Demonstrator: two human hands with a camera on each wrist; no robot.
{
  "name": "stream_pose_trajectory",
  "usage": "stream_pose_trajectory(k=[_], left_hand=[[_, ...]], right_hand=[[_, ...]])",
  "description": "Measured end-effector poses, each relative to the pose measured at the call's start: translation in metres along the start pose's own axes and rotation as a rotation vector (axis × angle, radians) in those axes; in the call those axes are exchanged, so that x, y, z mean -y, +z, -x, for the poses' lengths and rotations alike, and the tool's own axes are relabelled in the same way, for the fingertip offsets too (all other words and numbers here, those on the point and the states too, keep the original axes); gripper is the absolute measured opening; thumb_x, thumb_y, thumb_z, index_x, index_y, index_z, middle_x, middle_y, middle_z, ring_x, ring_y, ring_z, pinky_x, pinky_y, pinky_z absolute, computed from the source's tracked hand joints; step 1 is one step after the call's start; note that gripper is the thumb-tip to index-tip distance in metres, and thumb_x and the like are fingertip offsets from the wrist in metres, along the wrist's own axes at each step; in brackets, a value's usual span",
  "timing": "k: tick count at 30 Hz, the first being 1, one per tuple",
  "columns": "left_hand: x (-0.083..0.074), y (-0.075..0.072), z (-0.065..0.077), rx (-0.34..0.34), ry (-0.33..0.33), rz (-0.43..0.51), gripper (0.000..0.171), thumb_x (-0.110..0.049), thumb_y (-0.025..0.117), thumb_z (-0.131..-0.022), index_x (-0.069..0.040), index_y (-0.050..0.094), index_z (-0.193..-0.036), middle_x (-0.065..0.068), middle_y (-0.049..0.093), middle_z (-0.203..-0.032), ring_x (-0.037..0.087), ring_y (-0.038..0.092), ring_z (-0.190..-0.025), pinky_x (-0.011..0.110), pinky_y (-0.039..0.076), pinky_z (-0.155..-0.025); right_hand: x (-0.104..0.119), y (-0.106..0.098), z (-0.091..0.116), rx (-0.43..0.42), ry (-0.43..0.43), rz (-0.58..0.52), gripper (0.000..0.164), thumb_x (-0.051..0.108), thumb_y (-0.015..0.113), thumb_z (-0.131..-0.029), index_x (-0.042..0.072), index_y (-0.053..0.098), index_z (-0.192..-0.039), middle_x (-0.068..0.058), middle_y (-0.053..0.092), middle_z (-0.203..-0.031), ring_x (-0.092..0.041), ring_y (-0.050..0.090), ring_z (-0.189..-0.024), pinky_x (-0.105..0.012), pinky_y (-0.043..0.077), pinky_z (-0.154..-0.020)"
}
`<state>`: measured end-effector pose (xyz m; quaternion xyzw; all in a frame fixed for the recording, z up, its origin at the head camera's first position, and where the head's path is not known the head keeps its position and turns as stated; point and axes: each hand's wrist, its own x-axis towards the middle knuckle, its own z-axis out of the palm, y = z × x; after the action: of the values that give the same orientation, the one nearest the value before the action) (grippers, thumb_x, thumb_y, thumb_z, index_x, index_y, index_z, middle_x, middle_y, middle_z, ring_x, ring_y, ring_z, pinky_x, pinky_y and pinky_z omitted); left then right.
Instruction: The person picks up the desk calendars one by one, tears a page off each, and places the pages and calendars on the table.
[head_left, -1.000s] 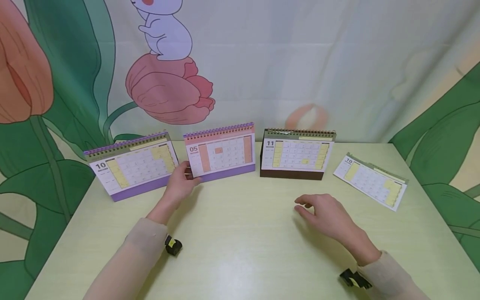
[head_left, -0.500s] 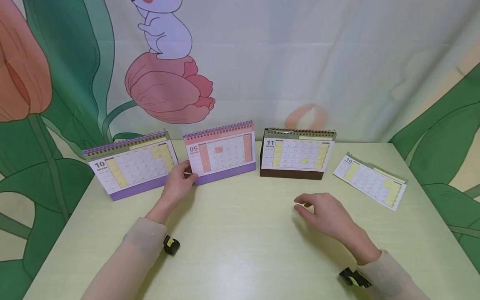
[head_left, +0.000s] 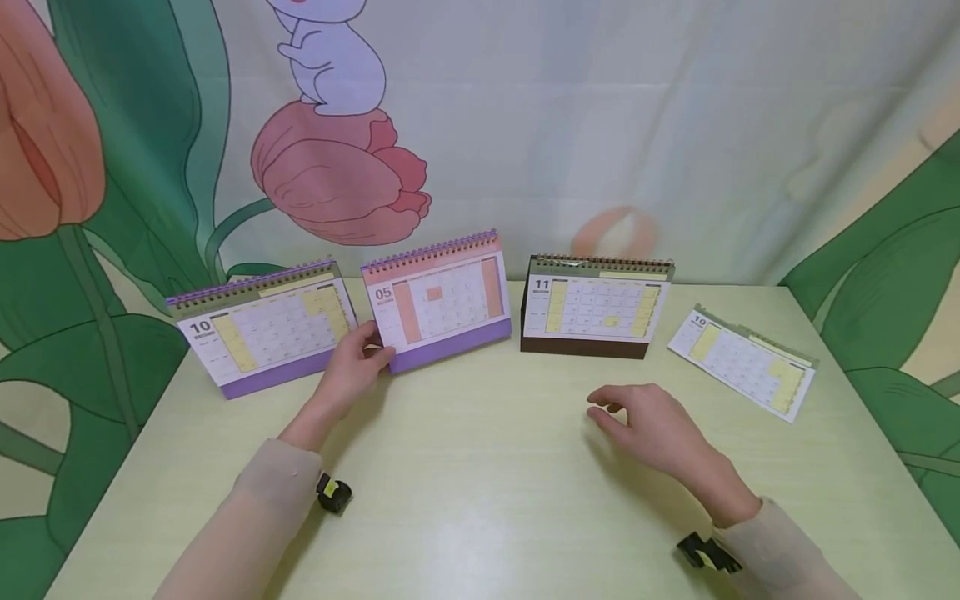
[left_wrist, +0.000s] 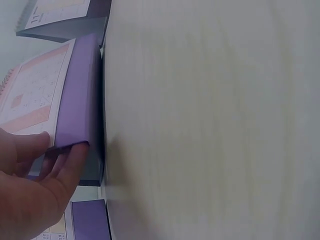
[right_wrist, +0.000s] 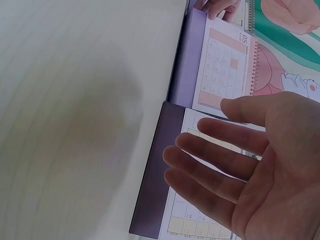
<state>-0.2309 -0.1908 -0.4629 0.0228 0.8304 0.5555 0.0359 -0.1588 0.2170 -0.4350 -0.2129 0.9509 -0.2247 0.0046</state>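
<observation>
A purple desk calendar (head_left: 442,300) with a pink "05" page stands near the back of the table. At its lower left corner my left hand (head_left: 352,367) pinches the front panel, thumb on the page and fingers behind, as the left wrist view shows with the purple base strip (left_wrist: 80,95). My right hand (head_left: 656,429) hovers over the table, in front of a dark brown desk calendar (head_left: 596,300) showing "11". In the right wrist view its fingers (right_wrist: 215,155) are loosely extended and hold nothing.
Another purple calendar (head_left: 266,329) showing "10" stands at the left, close beside my left hand. A loose "10" calendar page (head_left: 742,362) lies flat at the right. Behind the table (head_left: 480,500) hangs a curtain (head_left: 480,125) printed with tulips and a rabbit.
The pink-page calendar's top has risen slightly and shifted left, its front tilting, while my left hand keeps its corner. My left forearm has drawn a little left. The right hand stays put.
</observation>
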Motion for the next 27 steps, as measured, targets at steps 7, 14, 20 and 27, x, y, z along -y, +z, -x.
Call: stream_pose_trajectory(k=[7, 14, 20, 27], left_hand=[[-0.004, -0.001, 0.003, 0.036, -0.002, 0.076, 0.043, -0.002, 0.053, -0.106, 0.001, 0.046, -0.148, 0.020, 0.053, -0.132, 0.033, 0.057, -0.111, 0.039, 0.056, -0.095], [-0.005, -0.003, 0.009, 0.043, 0.004, 0.102, 0.043, -0.002, 0.050, -0.107, 0.002, 0.042, -0.149, 0.021, 0.052, -0.135, 0.032, 0.056, -0.111, 0.036, 0.057, -0.092], [-0.007, -0.007, 0.018, 0.042, 0.018, 0.089, 0.040, -0.002, 0.049, -0.107, 0.003, 0.044, -0.146, 0.022, 0.052, -0.135, 0.032, 0.055, -0.112, 0.036, 0.057, -0.091], [-0.010, -0.013, 0.028, 0.066, 0.006, 0.064, 0.049, -0.004, 0.049, -0.108, 0.001, 0.037, -0.154, 0.021, 0.049, -0.141, 0.032, 0.052, -0.119, 0.038, 0.053, -0.097]], right_hand=[[0.001, -0.002, -0.001, 0.005, -0.005, -0.012, 0.021, 0.022, 0.070, -0.098, 0.009, 0.077, -0.113, -0.001, 0.076, -0.103, -0.020, 0.071, -0.091, -0.043, 0.056, -0.076], [0.001, 0.000, -0.003, 0.009, -0.006, -0.020, 0.021, 0.022, 0.070, -0.099, 0.009, 0.077, -0.114, -0.001, 0.076, -0.104, -0.020, 0.071, -0.092, -0.043, 0.056, -0.077], [0.004, 0.003, -0.006, 0.004, -0.036, -0.025, 0.028, 0.023, 0.070, -0.099, 0.007, 0.073, -0.122, -0.006, 0.074, -0.115, -0.022, 0.072, -0.095, -0.045, 0.057, -0.080], [0.012, 0.008, -0.015, -0.058, -0.102, 0.010, 0.042, 0.022, 0.072, -0.098, 0.006, 0.064, -0.135, -0.012, 0.070, -0.126, -0.026, 0.071, -0.098, -0.046, 0.058, -0.082]])
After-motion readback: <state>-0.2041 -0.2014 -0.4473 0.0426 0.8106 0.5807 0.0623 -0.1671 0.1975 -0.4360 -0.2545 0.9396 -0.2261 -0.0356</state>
